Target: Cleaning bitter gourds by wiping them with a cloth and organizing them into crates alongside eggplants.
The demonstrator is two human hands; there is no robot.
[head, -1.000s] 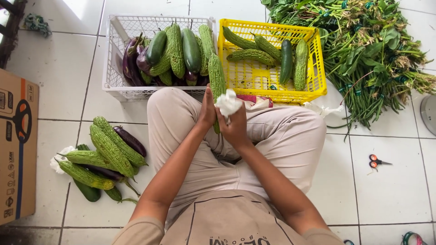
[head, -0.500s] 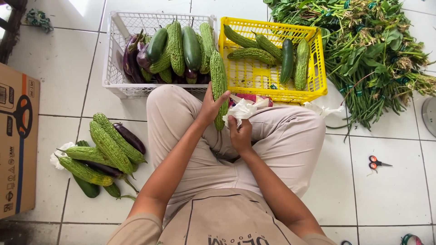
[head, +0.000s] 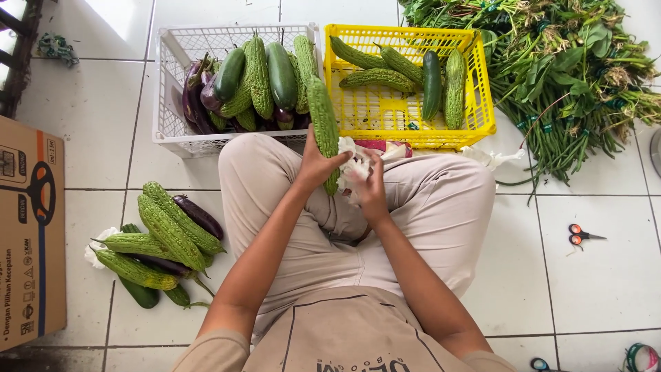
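Seated cross-legged on the white tile floor (head: 103,158), the person grips a bitter gourd (head: 323,127) upright in the left hand (head: 318,164) while the right hand (head: 372,189) presses a white cloth (head: 352,167) against it. Ahead sit a white crate (head: 172,127) and a yellow crate (head: 406,120) of vegetables; more gourds (head: 162,234) lie beside the left knee.

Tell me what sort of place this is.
Probably a produce sorting spot on the white tiled floor of a home or small shop. A white crate and a yellow crate hold vegetables, leafy greens lie piled beside them, and the left hand holds a bitter gourd.
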